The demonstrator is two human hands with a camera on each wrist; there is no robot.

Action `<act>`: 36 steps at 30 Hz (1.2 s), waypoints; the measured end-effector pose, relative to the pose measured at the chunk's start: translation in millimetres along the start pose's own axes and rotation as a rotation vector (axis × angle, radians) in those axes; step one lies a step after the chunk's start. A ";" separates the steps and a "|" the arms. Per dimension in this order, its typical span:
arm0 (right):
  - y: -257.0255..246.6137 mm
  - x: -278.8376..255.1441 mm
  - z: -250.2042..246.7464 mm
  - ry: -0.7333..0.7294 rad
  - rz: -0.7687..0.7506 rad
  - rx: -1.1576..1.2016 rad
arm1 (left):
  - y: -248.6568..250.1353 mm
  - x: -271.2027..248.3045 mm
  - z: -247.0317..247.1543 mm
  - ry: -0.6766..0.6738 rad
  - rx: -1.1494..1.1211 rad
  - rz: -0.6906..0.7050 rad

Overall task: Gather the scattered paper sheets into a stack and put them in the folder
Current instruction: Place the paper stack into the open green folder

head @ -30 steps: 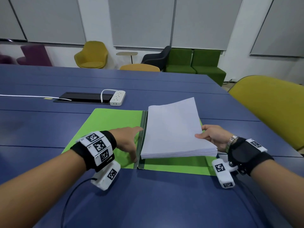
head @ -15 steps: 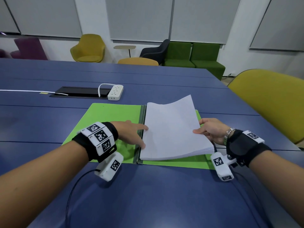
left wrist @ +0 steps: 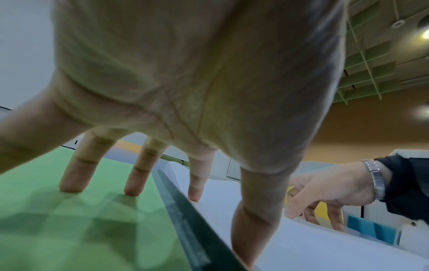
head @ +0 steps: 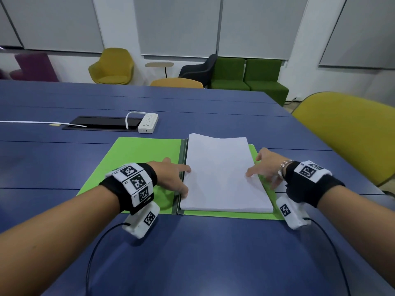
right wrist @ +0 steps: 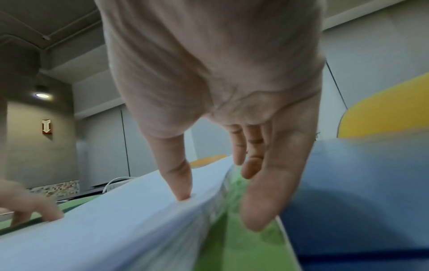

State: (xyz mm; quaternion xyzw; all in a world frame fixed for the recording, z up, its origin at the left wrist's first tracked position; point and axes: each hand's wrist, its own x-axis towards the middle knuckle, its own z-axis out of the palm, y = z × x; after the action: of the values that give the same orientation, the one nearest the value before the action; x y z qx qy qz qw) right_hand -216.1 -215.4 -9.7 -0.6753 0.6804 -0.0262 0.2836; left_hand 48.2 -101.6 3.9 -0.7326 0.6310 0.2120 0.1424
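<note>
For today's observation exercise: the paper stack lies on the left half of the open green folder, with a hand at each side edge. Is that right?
Not quite: the paper stack lies on the right half of the green folder, as the head view shows. The left hand and right hand are indeed at its side edges.

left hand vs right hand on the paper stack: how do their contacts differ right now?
The left hand sits at the spine side of the paper stack, fingers straight and spread; the right hand is at the outer edge. Some left fingers land on the green folder cover and others on the paper; the right hand has its thumb on top of the stack and its fingers down beside the edge. Both hands are open, gripping nothing, with the stack lying flat in the folder.
</note>
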 end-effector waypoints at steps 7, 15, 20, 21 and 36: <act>-7.2 -15.7 4.2 0.001 -0.111 -0.175 | 0.1 -1.3 2.4 -0.016 -0.032 -0.008; -12.3 -23.3 1.8 0.002 -0.148 -0.252 | -84.3 -11.1 -8.0 0.212 -0.341 -0.301; -11.4 -18.0 6.2 0.043 -0.161 -0.322 | -131.1 -16.4 8.2 0.269 -0.274 -0.529; -11.7 -17.0 7.1 0.048 -0.163 -0.323 | -134.5 -16.8 9.7 0.279 -0.310 -0.547; -10.9 -23.5 9.9 0.036 -0.114 -0.293 | -159.1 -60.8 -85.7 0.391 -0.588 -0.302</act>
State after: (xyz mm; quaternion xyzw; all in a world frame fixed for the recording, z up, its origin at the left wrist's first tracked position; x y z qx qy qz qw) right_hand -203.8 -191.0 -5.2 -0.7463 0.6425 0.0452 0.1679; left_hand 209.3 -63.8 98.8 -0.8535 0.4435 0.2169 -0.1669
